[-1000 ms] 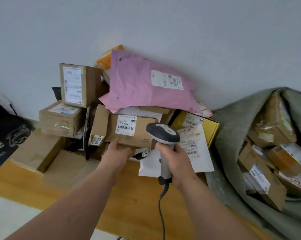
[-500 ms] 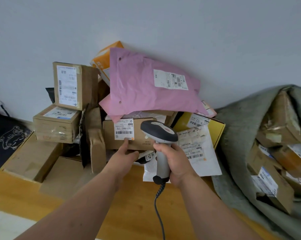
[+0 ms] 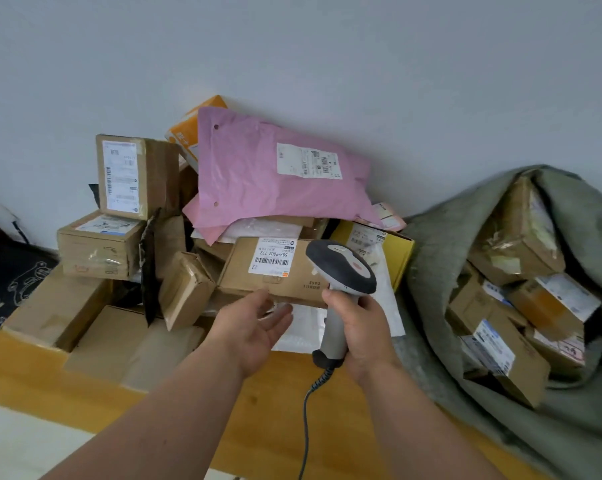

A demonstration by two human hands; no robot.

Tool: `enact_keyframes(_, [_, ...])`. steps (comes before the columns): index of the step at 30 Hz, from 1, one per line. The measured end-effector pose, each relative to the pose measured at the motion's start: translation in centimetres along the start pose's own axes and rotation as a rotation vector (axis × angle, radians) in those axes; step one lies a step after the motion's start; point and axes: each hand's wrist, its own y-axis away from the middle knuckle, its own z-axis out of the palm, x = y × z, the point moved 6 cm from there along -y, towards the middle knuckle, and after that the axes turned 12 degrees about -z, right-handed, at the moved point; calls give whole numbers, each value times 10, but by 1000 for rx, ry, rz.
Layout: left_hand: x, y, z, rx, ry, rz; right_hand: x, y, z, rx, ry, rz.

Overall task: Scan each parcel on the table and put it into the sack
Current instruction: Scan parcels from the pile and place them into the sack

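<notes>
A flat brown parcel [image 3: 247, 275] with a white barcode label lies in the pile, under a pink mailer bag [image 3: 258, 178]. My left hand [image 3: 254, 327] sits just below its front edge, palm up, fingers straight and reaching under the edge. My right hand [image 3: 361, 327] grips the grey handle of a barcode scanner [image 3: 341, 271], whose dark head points at the parcel's label. The grey-green sack [image 3: 431, 271] lies open on the right with several boxed parcels inside.
Several more cardboard boxes are stacked at the left [image 3: 102, 244] against the white wall, with a yellow box [image 3: 403, 251] behind the scanner. Flat cartons lie on the wooden table [image 3: 264, 410]. The scanner's coiled cable [image 3: 306, 420] hangs toward me. A dark mat [image 3: 12, 282] lies far left.
The flat brown parcel has slid out toward me from under the pink bag. My left hand has let go of its label side and dropped below its front edge, palm up.
</notes>
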Motion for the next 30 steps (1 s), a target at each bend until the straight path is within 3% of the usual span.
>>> enact_keyframes(7, [-31,5,15,68,-153,-40,5,33,-53,40,-2,65])
enact_keyframes(12, [-50,21,24,19,-208,112,-2,54,-77,57,4,83])
enact_keyframes(16, [-54,38,24,66,-242,265,-20,66,-94,106,22,37])
enact_keyframes(24, [-72,69,34,95,-215,414,-57,100,-86,-127,-94,58])
enact_keyframes(30, [-93,88,37,96,-194,451,-62,123,-98,-208,-90,96])
